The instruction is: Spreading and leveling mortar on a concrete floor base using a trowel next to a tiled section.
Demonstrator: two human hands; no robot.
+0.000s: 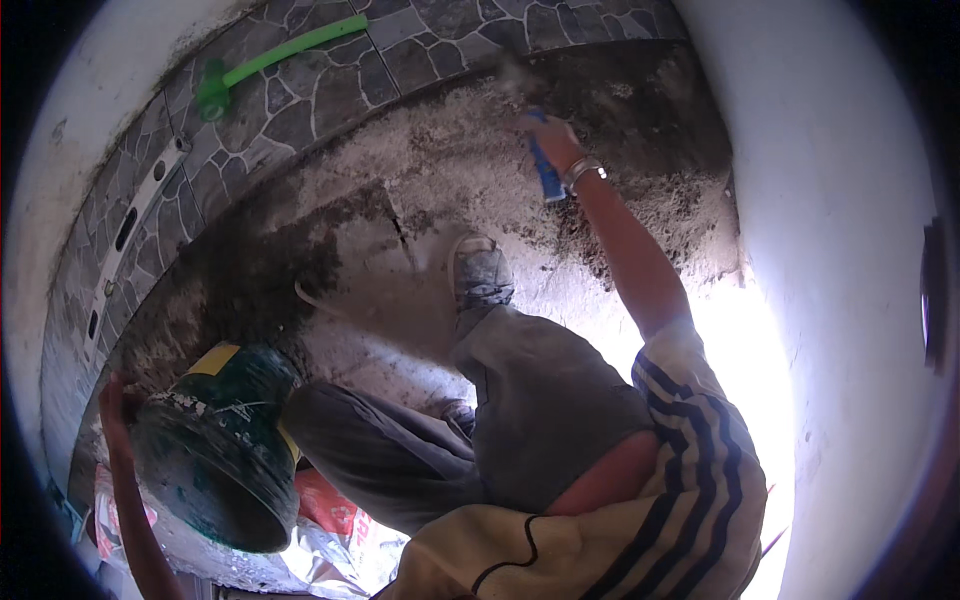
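My right hand [552, 142] is closed around a blue-handled tool [549, 178] above the rough, dirt-covered floor, with my arm stretched far forward. The tool's far end is blurred, so its kind is unclear. At the far left, my left hand [116, 400] is beside a tilted dark green bucket [225, 420] with a yellow patch and pale smears. That hand is dark and small in the view, and its fingers do not show well enough to say whether they grip the bucket. Loose dark, crumbly material [655, 215] lies near my right wrist.
Grey stone-pattern tiles [330, 95] border the rough floor [400, 170]. On them lie a green mallet [285, 55] and a spirit level [130, 225]. A white wall [820, 200] rises at right. My shoe [482, 272] stands mid-floor; a red and white bag [335, 510] lies beside the bucket.
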